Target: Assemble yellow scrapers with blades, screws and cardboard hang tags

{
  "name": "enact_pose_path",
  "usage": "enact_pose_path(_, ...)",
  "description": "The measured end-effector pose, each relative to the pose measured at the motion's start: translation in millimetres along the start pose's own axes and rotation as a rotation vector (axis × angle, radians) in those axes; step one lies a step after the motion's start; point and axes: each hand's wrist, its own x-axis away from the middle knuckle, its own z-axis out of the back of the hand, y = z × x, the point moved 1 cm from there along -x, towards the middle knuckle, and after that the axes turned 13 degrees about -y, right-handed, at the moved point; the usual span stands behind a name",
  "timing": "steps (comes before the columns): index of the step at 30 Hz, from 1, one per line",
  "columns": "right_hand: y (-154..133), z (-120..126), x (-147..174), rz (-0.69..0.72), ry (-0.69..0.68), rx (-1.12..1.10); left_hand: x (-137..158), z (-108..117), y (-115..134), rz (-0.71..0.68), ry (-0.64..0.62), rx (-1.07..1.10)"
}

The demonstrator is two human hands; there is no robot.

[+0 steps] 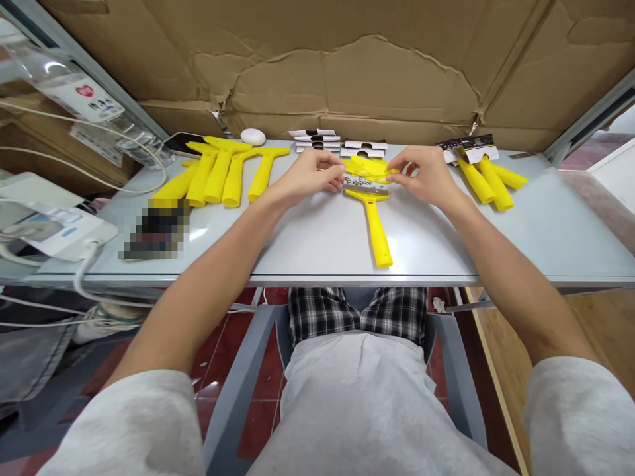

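Observation:
A yellow plastic scraper (375,225) lies on the grey table (317,244) with its handle pointing toward me. A printed card label (366,183) sits across its wide head. My left hand (312,173) pinches the left end of the head and label. My right hand (421,173) pinches the right end, fingers curled over the yellow edge.
Several bare yellow scrapers (218,173) lie at the left. Labelled ones (489,178) rest at the right. Stacks of flat card labels (337,142) sit at the back beside a white oval object (253,136) and a phone (181,143). Torn cardboard (347,66) walls the back. Cables hang left.

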Motion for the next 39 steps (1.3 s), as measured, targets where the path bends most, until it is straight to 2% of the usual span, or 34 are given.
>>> enact_pose_path(13, 7.7, -8.4, -1.7, -0.02, -0.127, 0.005, 0.5, 0.9, 1.6, -0.013, 0.007, 0.041)
enact_pose_path(18, 7.2, -12.5, -1.8, -0.012, -0.138, 0.007, 5.3, 3.2, 12.7, -0.13, 0.012, -0.127)
enact_pose_path(21, 7.2, -15.4, -2.2, -0.007, -0.156, -0.001, 7.5, 3.2, 15.7, -0.22, -0.066, -0.268)
enact_pose_path(25, 7.6, -16.5, -2.0, -0.02, -0.175, -0.006, 6.3, 3.6, 11.9, -0.229, -0.151, -0.381)
enact_pose_path(39, 5.9, -18.0, -0.2, -0.017, -0.19, -0.007, 0.8, 6.6, 3.9, -0.255, -0.179, -0.422)
